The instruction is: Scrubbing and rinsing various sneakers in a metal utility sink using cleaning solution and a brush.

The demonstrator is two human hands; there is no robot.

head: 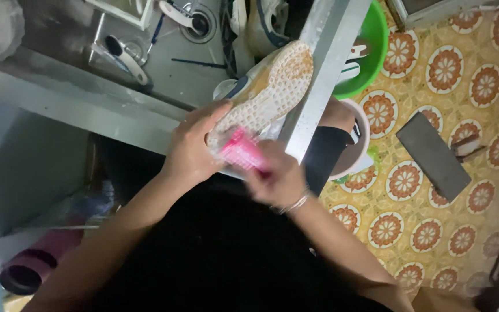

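1. At the far left edge, low down, a dark maroon cylinder point(30, 268) lies on its side with its open round mouth showing; it is dim and blurred.
2. Above it runs a pale grey ledge point(88, 107), flat and hard-edged, and behind that a wet grey basin floor point(192, 69) with a round metal drain point(198, 23) and two white-handled brushes point(127, 58) lying on it.
3. At the middle, the left hand point(192, 147) is wrapped around the near end of one shoe point(267, 95), fingers curled shut on it and thumb over the top. The shoe is turned sole up, its pale rubber sole dotted with small studs and stained tan, and it rests against a slanted grey metal bar point(319, 63).
4. Just right of that, the right hand point(278, 179) is clenched around one pink brush point(241, 151), which is pressed to the heel end of the sole; the hand is motion-blurred. A thin silver bangle point(295, 203) circles the wrist.
5. Behind the bar sit one green plastic basin point(373, 52) and one round pinkish bucket point(356, 144).
6. To the right, the floor point(434, 190) is yellow with repeating orange flower medallions, and one flat dark grey rectangular slab point(433, 155) lies on it.
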